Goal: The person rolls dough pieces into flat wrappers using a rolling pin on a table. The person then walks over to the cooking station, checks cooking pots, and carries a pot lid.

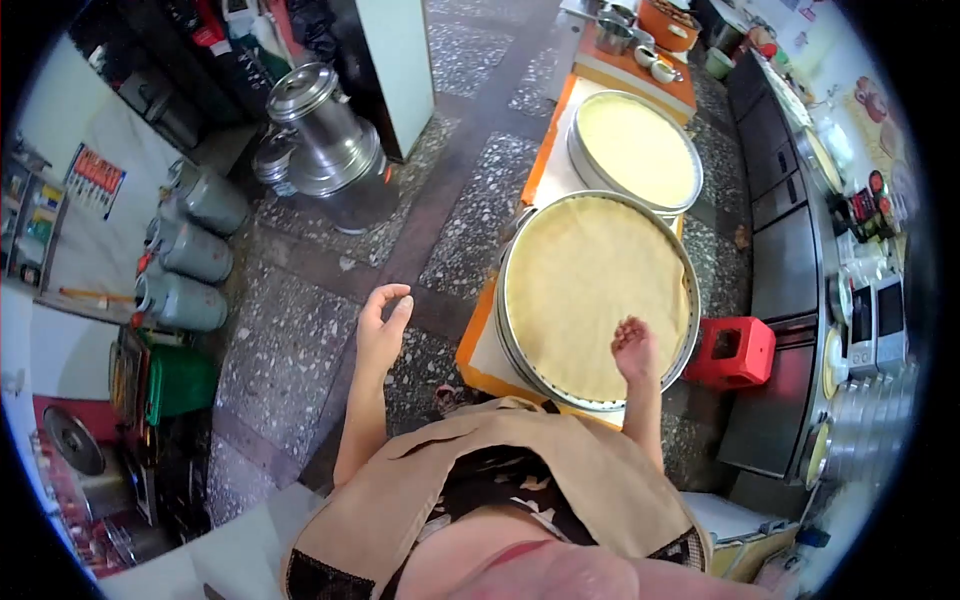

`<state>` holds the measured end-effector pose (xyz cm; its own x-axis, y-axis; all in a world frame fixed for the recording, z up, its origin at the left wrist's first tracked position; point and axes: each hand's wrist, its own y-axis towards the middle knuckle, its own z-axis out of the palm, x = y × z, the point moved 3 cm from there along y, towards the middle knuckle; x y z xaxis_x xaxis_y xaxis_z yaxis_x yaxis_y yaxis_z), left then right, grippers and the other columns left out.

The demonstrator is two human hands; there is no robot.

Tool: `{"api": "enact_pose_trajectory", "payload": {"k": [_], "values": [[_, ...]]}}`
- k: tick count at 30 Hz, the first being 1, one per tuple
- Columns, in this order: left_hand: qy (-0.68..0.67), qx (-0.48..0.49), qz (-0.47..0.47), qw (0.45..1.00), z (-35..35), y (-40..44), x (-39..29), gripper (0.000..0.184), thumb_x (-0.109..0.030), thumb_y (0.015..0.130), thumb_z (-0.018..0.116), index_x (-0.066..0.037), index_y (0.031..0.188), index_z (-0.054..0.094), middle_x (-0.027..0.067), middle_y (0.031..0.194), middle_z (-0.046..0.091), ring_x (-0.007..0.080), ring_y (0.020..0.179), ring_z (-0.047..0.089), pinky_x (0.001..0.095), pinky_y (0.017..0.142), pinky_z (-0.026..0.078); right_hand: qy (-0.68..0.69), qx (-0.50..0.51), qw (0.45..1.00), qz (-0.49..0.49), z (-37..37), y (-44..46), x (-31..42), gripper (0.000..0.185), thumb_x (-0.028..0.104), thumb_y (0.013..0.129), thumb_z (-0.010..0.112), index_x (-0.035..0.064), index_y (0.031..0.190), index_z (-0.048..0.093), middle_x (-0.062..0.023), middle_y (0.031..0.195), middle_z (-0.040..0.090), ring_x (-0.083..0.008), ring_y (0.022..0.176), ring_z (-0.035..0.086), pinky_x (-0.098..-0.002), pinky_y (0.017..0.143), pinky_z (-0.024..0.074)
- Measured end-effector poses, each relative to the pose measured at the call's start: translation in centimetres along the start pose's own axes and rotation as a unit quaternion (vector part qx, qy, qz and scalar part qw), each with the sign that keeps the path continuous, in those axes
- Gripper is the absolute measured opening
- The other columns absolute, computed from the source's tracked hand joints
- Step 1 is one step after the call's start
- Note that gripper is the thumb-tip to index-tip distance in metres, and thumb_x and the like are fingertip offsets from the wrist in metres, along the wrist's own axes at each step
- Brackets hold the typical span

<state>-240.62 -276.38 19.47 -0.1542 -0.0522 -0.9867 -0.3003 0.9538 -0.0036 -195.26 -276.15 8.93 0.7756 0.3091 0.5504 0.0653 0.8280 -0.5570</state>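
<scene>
My left hand (382, 328) is raised over the floor, left of the table. Its fingers are loosely bent, with the thumb apart from them and nothing between. Over the near round metal steamer tray (508, 330), my right hand (637, 352) has its fingers curled together; whatever they may hold is too small to make out. A pale tan cloth (590, 285) covers that tray's inside, its edge reaching the rim. Behind it stands a second round tray (572, 160) with a smooth pale-yellow layer (640, 145) in it.
Both trays rest on an orange-edged table (478, 355). A red stool (735, 352) stands to the right, before dark metal cabinets (785, 270). Gas cylinders (190, 250) and a large metal pot (335, 160) stand on the left. Pots and bowls (650, 62) sit at the table's far end.
</scene>
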Motion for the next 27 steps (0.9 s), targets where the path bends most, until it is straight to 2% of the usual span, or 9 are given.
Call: {"api": "enact_pose_trajectory", "payload": {"k": [4, 6, 7, 11, 13, 16, 19, 23, 27], "values": [[0.085, 0.044, 0.015, 0.995, 1.5, 2.8, 2.9, 0.020, -0.014, 0.084, 0.065, -0.004, 0.101, 0.065, 0.0085, 0.103, 0.067, 0.0204, 0.101, 0.062, 0.0329, 0.093, 0.042, -0.100, -0.017, 0.995, -0.021, 5.2, 4.7, -4.1, 0.014, 0.023, 0.091, 0.055, 0.0100, 0.092, 0.060, -0.0024, 0.083, 0.063, -0.0128, 0.073, 0.058, -0.0244, 0.061, 0.0450], [0.186, 0.081, 0.046, 0.978, 0.3, 3.7, 3.9, 0.022, -0.019, 0.082, 0.067, -0.006, 0.101, 0.066, 0.0085, 0.104, 0.068, 0.0240, 0.104, 0.061, 0.0372, 0.098, 0.036, -0.324, -0.023, 0.943, -0.067, 10.9, 6.4, -6.2, 0.021, 0.024, 0.091, 0.055, 0.0057, 0.100, 0.061, -0.0041, 0.087, 0.063, -0.0129, 0.077, 0.059, -0.0261, 0.069, 0.0463], [0.183, 0.110, 0.000, 0.977, -0.9, 4.6, 4.9, 0.025, -0.023, 0.082, 0.068, -0.008, 0.101, 0.066, 0.0068, 0.104, 0.068, 0.0240, 0.106, 0.060, 0.0391, 0.101, 0.030, -0.413, -0.024, 0.905, -0.102, 15.9, 5.8, -7.2, 0.024, 0.023, 0.091, 0.056, 0.0036, 0.103, 0.061, -0.0052, 0.087, 0.064, -0.0132, 0.079, 0.059, -0.0271, 0.071, 0.0470], [0.175, 0.147, -0.030, 0.973, -7.2, 13.1, 8.5, 0.025, -0.014, 0.084, 0.065, -0.004, 0.106, 0.065, 0.0101, 0.103, 0.068, 0.0220, 0.098, 0.064, 0.0347, 0.089, 0.046, -0.651, 0.233, 0.659, -0.298, 34.7, 7.0, -8.1, 0.026, 0.025, 0.089, 0.060, 0.0034, 0.103, 0.062, -0.0096, 0.089, 0.063, -0.0220, 0.084, 0.061, -0.0343, 0.075, 0.0494], [0.211, 0.154, -0.011, 0.965, -9.9, 19.5, 10.4, 0.025, -0.013, 0.084, 0.065, -0.003, 0.107, 0.064, 0.0106, 0.103, 0.067, 0.0215, 0.098, 0.063, 0.0333, 0.088, 0.047, -0.716, 0.223, 0.507, -0.425, 44.2, 5.5, -7.6, 0.026, 0.026, 0.085, 0.063, 0.0040, 0.099, 0.060, -0.0153, 0.093, 0.063, -0.0346, 0.091, 0.061, -0.0443, 0.080, 0.0489], [0.282, 0.173, 0.080, 0.940, -10.8, 26.9, 9.2, 0.023, -0.010, 0.086, 0.063, -0.001, 0.107, 0.062, 0.0113, 0.100, 0.066, 0.0172, 0.096, 0.061, 0.0322, 0.087, 0.047, -0.739, 0.211, 0.403, -0.497, 55.2, 4.0, -8.8, 0.022, 0.022, 0.075, 0.066, 0.0085, 0.092, 0.062, -0.0101, 0.090, 0.064, -0.0294, 0.088, 0.063, -0.0420, 0.079, 0.0475], [0.185, 0.243, 0.181, 0.935, -7.7, 32.9, 6.8, 0.023, -0.014, 0.088, 0.061, 0.000, 0.107, 0.062, 0.0118, 0.102, 0.066, 0.0192, 0.096, 0.060, 0.0363, 0.088, 0.046, -0.698, 0.244, 0.355, -0.571, 63.6, 0.9, -9.7, 0.011, 0.021, 0.071, 0.064, 0.0094, 0.071, 0.064, -0.0077, 0.077, 0.064, -0.0230, 0.080, 0.062, -0.0365, 0.071, 0.0451], [0.228, 0.389, 0.187, 0.873, 1.1, 38.9, 4.1, 0.025, -0.012, 0.083, 0.066, -0.002, 0.105, 0.063, 0.0150, 0.106, 0.065, 0.0281, 0.103, 0.062, 0.0366, 0.089, 0.047, -0.768, 0.278, 0.234, -0.527, 71.3, 1.7, -10.0, 0.022, 0.025, 0.081, 0.058, 0.0169, 0.094, 0.074, -0.0043, 0.092, 0.070, -0.0199, 0.083, 0.061, -0.0416, 0.063, 0.0363], [0.143, 0.472, 0.315, 0.811, 10.6, 44.2, -1.2, 0.026, -0.013, 0.081, 0.066, -0.003, 0.105, 0.063, 0.0144, 0.105, 0.065, 0.0326, 0.100, 0.061, 0.0390, 0.089, 0.046, -0.766, 0.331, 0.273, -0.478, 76.0, 9.1, -7.6, 0.018, 0.025, 0.079, 0.063, 0.0166, 0.091, 0.074, -0.0023, 0.090, 0.069, -0.0197, 0.083, 0.060, -0.0426, 0.064, 0.0405]]}}
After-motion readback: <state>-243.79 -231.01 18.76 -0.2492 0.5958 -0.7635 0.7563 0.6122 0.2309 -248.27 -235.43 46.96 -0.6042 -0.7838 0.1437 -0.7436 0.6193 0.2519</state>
